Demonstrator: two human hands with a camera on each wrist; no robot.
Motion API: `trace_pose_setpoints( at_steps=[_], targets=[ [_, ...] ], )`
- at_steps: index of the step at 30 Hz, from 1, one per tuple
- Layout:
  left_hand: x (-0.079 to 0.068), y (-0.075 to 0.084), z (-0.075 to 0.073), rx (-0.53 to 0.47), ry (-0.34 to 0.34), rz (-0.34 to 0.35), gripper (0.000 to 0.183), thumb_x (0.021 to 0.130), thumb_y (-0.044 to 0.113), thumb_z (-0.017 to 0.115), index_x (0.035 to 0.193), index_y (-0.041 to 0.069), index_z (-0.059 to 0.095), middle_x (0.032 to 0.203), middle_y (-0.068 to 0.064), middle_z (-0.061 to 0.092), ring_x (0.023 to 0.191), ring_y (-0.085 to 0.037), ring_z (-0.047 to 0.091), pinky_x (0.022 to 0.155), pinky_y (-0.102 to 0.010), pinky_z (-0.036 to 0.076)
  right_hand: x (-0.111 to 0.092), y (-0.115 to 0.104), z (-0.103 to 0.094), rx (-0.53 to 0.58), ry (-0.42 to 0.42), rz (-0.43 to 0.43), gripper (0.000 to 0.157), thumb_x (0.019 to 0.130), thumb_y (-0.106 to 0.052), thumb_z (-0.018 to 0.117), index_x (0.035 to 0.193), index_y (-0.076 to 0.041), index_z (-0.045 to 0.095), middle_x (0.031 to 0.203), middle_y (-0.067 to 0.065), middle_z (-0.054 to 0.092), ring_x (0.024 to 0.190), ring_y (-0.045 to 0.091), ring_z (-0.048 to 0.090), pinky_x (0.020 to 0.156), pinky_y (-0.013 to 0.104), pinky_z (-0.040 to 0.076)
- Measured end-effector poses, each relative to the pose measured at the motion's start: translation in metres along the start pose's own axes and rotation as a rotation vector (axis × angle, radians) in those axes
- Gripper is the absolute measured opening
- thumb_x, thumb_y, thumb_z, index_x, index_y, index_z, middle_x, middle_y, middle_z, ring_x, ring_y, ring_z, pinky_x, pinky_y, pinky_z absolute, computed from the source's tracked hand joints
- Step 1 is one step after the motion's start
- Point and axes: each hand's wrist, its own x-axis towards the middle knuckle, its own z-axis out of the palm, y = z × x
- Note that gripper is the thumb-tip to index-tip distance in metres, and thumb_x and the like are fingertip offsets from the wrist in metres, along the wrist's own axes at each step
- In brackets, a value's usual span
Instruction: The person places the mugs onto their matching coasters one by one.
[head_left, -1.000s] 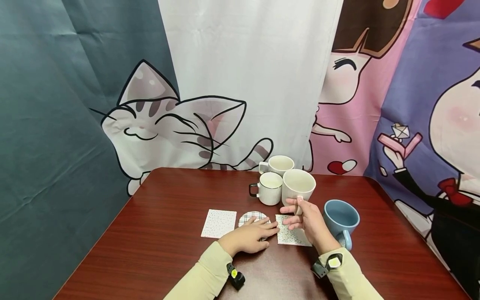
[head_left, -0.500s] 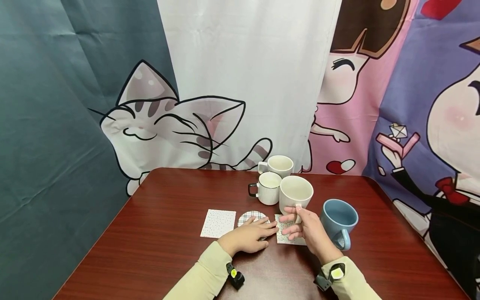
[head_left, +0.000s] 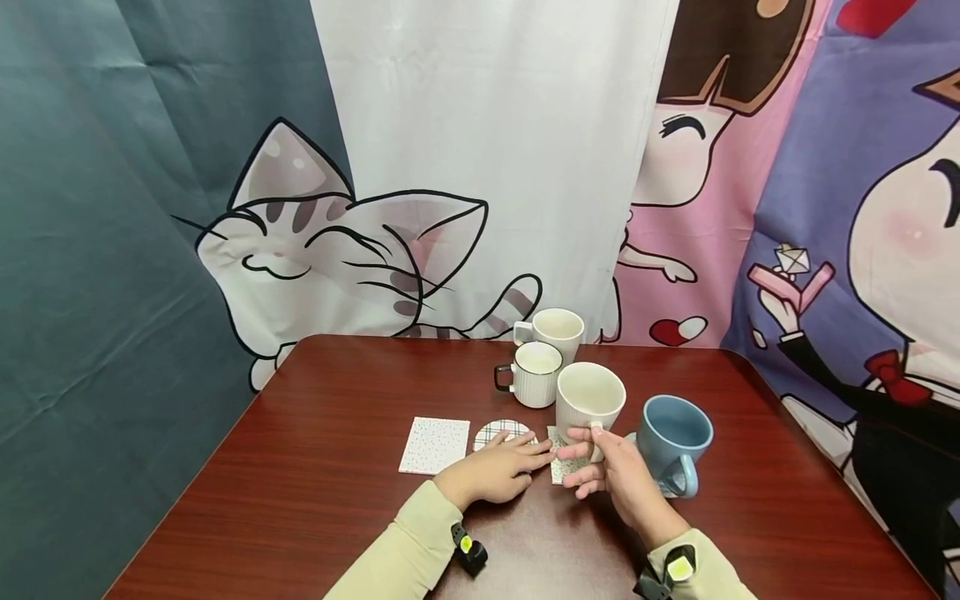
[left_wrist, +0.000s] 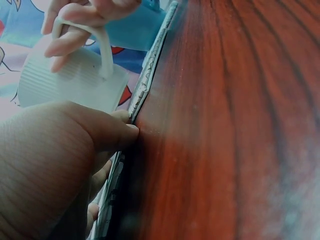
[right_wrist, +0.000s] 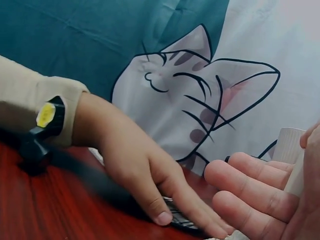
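Observation:
A ribbed white mug is held by my right hand, its thumb and forefinger at the handle and the other fingers spread. Below it lies a speckled square coaster, partly hidden by mug and hand; in the left wrist view the mug's base is close to this coaster, though contact cannot be told. My left hand rests over a round plaid coaster, fingers extended, their tips at the square coaster's near-left edge. In the right wrist view, the left hand lies palm down.
To the right stands a blue mug, a pale coaster edge showing beneath it. Behind are a white mug with a black handle and another white mug. Another square coaster lies left on the brown table. A printed curtain hangs behind.
My right hand has brought the ribbed white mug toward me and down, from beside the black-handled mug to over the square coaster. My left hand has stayed in place.

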Motion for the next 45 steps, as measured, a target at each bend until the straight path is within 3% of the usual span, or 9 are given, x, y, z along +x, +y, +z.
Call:
trace_pose_setpoints(
  at_steps=[6, 13, 17, 21, 29, 38, 45],
  targets=[
    [0.000, 0.000, 0.000, 0.000, -0.003, -0.004, 0.052, 0.104, 0.023, 0.050, 0.155, 0.029, 0.044, 0.161, 0.011, 0.036, 0.151, -0.017, 0.026, 0.121, -0.052, 0.021, -0.009, 0.003, -0.001, 0.006, -0.053, -0.035, 0.057, 0.113, -0.034, 0.031, 0.138, 0.016, 0.044, 0.105, 0.005, 0.076, 0.075, 0.019, 0.076, 0.061, 0.032, 0.060],
    [0.000, -0.001, 0.000, 0.003, 0.002, 0.003, 0.051, 0.103, 0.022, 0.051, 0.154, 0.028, 0.045, 0.161, 0.010, 0.037, 0.151, -0.017, 0.027, 0.121, -0.053, 0.022, -0.015, 0.010, -0.002, 0.073, -0.131, -0.052, 0.042, 0.113, -0.029, 0.028, 0.130, -0.003, 0.057, 0.106, 0.006, 0.076, 0.076, 0.020, 0.076, 0.061, 0.031, 0.060],
    [0.001, 0.000, 0.000, 0.011, 0.005, -0.003, 0.051, 0.103, 0.023, 0.051, 0.154, 0.029, 0.046, 0.160, 0.010, 0.037, 0.151, -0.017, 0.027, 0.120, -0.054, 0.023, -0.018, 0.011, -0.001, 0.069, -0.137, -0.060, 0.042, 0.113, -0.028, 0.027, 0.130, -0.003, 0.057, 0.107, 0.007, 0.076, 0.076, 0.020, 0.076, 0.061, 0.031, 0.060],
    [0.001, 0.001, -0.001, 0.035, 0.009, -0.015, 0.051, 0.103, 0.024, 0.052, 0.153, 0.030, 0.046, 0.160, 0.011, 0.038, 0.151, -0.017, 0.029, 0.119, -0.056, 0.023, -0.020, 0.011, 0.000, 0.048, -0.126, -0.054, 0.047, 0.113, -0.029, 0.028, 0.133, 0.007, 0.051, 0.107, 0.007, 0.076, 0.075, 0.020, 0.076, 0.061, 0.031, 0.060],
    [0.000, 0.005, -0.004, 0.056, 0.008, -0.027, 0.050, 0.103, 0.025, 0.052, 0.152, 0.030, 0.048, 0.159, 0.011, 0.039, 0.150, -0.016, 0.030, 0.118, -0.057, 0.024, -0.022, 0.011, 0.004, 0.044, -0.096, -0.033, 0.048, 0.113, -0.034, 0.028, 0.130, 0.002, 0.054, 0.108, 0.009, 0.076, 0.075, 0.019, 0.076, 0.060, 0.031, 0.060],
    [0.000, 0.005, -0.004, 0.062, 0.013, -0.024, 0.050, 0.103, 0.025, 0.051, 0.153, 0.030, 0.048, 0.159, 0.010, 0.039, 0.150, -0.017, 0.031, 0.118, -0.058, 0.025, -0.025, 0.008, 0.013, 0.017, 0.012, 0.027, 0.059, 0.112, -0.038, 0.029, 0.133, 0.015, 0.044, 0.096, 0.004, 0.076, 0.071, 0.018, 0.075, 0.060, 0.032, 0.060],
    [0.000, 0.003, -0.001, 0.062, 0.015, -0.021, 0.050, 0.103, 0.025, 0.052, 0.153, 0.030, 0.047, 0.159, 0.010, 0.039, 0.150, -0.017, 0.030, 0.118, -0.058, 0.025, -0.027, 0.008, 0.015, 0.034, 0.021, 0.036, 0.056, 0.113, -0.037, 0.026, 0.131, 0.012, 0.045, 0.093, 0.003, 0.075, 0.069, 0.017, 0.075, 0.059, 0.032, 0.060]
  ],
)
